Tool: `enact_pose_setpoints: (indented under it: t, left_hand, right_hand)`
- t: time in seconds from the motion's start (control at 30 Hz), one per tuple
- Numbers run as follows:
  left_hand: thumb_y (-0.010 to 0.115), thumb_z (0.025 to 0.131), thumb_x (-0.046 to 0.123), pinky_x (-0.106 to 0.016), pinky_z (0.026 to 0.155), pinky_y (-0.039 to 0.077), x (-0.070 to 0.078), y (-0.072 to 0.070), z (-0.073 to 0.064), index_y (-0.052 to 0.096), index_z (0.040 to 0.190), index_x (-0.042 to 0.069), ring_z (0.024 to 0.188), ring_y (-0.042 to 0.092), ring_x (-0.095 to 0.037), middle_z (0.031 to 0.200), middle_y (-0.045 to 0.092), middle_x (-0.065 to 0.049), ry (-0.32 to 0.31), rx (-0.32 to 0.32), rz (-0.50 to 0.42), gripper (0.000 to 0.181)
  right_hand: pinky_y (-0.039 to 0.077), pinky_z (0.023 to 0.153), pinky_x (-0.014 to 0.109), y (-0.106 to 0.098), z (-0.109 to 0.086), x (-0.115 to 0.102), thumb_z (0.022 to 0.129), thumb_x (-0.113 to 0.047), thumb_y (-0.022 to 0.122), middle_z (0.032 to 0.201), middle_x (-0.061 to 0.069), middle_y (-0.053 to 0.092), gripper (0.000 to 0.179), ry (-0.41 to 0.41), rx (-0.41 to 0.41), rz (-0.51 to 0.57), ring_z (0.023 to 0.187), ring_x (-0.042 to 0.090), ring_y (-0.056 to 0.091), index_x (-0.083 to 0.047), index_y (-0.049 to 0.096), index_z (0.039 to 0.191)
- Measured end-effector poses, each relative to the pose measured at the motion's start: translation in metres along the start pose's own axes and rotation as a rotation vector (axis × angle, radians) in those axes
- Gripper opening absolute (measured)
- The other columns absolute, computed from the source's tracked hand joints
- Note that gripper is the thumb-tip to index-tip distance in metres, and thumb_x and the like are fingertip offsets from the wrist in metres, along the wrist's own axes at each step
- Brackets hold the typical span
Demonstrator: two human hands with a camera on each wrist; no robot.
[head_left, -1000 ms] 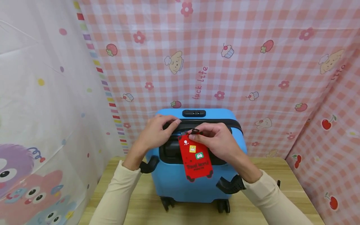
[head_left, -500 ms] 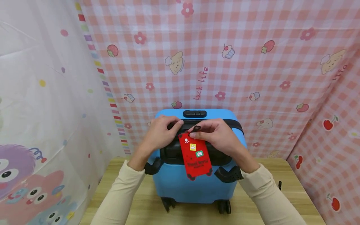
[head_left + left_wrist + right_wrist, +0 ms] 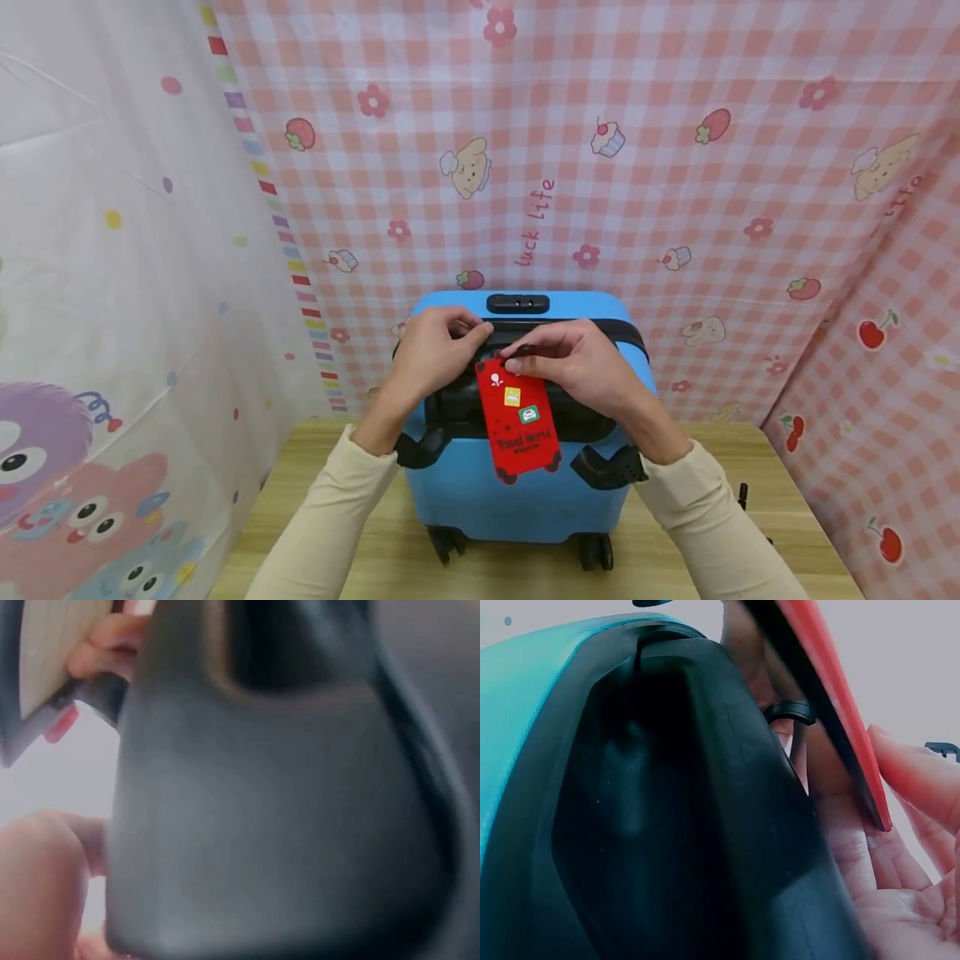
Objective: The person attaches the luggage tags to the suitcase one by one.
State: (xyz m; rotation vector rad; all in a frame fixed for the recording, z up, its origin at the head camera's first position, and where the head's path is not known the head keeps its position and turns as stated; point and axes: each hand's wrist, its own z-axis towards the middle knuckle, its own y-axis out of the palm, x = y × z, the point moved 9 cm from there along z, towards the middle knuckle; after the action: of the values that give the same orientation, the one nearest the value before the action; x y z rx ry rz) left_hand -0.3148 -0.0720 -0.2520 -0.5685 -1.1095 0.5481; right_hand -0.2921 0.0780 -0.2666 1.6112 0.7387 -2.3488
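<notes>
One blue hard-shell suitcase (image 3: 525, 508) stands in the lower middle of the head view, barely shifted over the last second; we find its black handle (image 3: 742, 772) mid-frame in the right wrist view. What has changed is small: the left hand (image 3: 435, 354) has edged rightward, nearer the right hand (image 3: 577, 358). We see the left fingers bend toward the thumb, but cannot tell whether they grip anything. The right thumb and fingers pinch the top of the red "Travel World" luggage tag (image 3: 521, 417), which hangs below the frame's centre. Whether its black strap (image 3: 791, 712) passes around the handle we cannot tell, so we judge the two-handed work there unfinished.
</notes>
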Motion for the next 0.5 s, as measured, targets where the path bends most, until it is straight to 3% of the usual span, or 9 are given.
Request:
enact_pose_setpoints:
  t: [0.13,0.5]
  left_hand:
    - [0.072,0.09,0.038,-0.066,0.102,0.022,0.0036,-0.0004,0.0003,0.074,0.095,0.013,0.083,0.067,-0.018,0.082,0.074,-0.002,-0.041,0.024,0.04,0.026]
    - [0.074,0.086,0.049,-0.075,0.108,0.007,0.0024,0.0063,0.0043,0.071,0.098,0.017,0.08,0.068,-0.015,0.077,0.072,0.0,-0.129,-0.044,0.083,0.035]
  right_hand:
    - [0.06,0.076,0.04,0.0013,0.0005,-0.0002,0.092,-0.009,0.07,0.101,0.014,0.074,0.02,0.002,-0.005,0.014,0.083,0.026,0.069,0.0,0.074,0.109]
    - [0.059,0.077,0.039,0.0001,-0.0006,0.0005,0.092,-0.008,0.07,0.1,0.014,0.074,0.018,-0.01,-0.004,0.014,0.082,0.026,0.069,0.0,0.074,0.108]
